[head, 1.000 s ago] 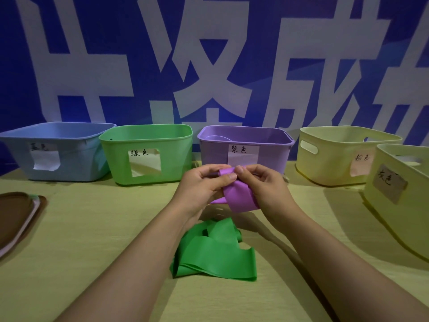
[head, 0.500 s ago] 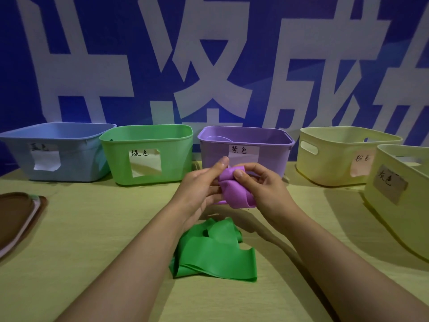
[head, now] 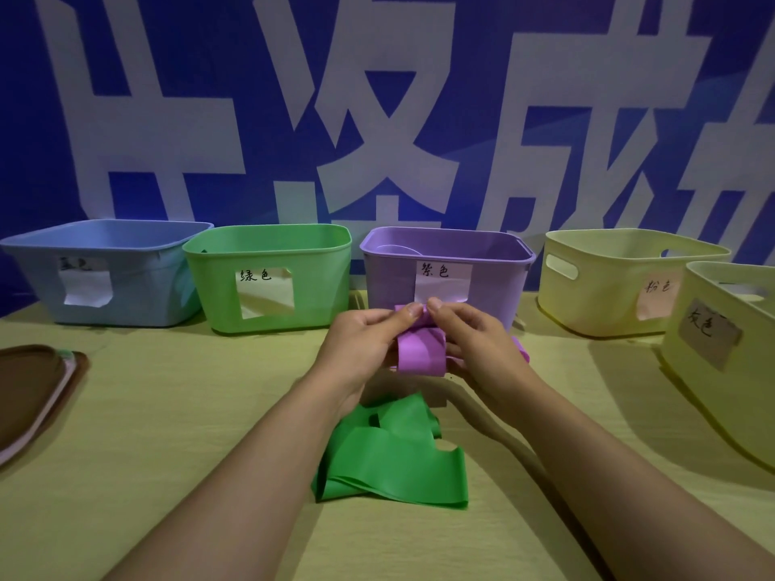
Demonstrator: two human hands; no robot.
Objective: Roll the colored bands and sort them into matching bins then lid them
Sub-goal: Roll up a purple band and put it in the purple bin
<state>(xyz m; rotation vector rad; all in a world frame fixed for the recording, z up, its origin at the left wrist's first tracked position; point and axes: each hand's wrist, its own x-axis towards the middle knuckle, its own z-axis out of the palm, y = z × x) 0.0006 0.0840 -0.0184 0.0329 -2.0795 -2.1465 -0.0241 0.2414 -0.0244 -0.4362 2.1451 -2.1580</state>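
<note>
Left hand (head: 362, 345): centre of frame, fingers curled, thumb and forefinger pinching the top edge of the purple elastic band (head: 420, 353).
Right hand (head: 476, 343): just right of centre, fingers curled round the same band, fingertips meeting the left hand's at the band's top.
Purple elastic band: held between both hands above the table (head: 167, 413), partly rolled, in front of the purple plastic bin (head: 446, 272); a short end shows behind the right hand.
Green elastic band (head: 394, 459): lower centre, lying loosely folded on the table, below the hands.
Bins: along the far edge, from left to right, blue plastic bin (head: 105, 270), green plastic bin (head: 268, 274), purple bin, two pale yellow plastic bins (head: 629, 278) (head: 725, 354); each carries a paper label; all unlidded.
Brown lid (head: 29, 392): left edge of frame, flat on the table.
Backdrop: blue wall banner (head: 377, 98) with large white characters.
</note>
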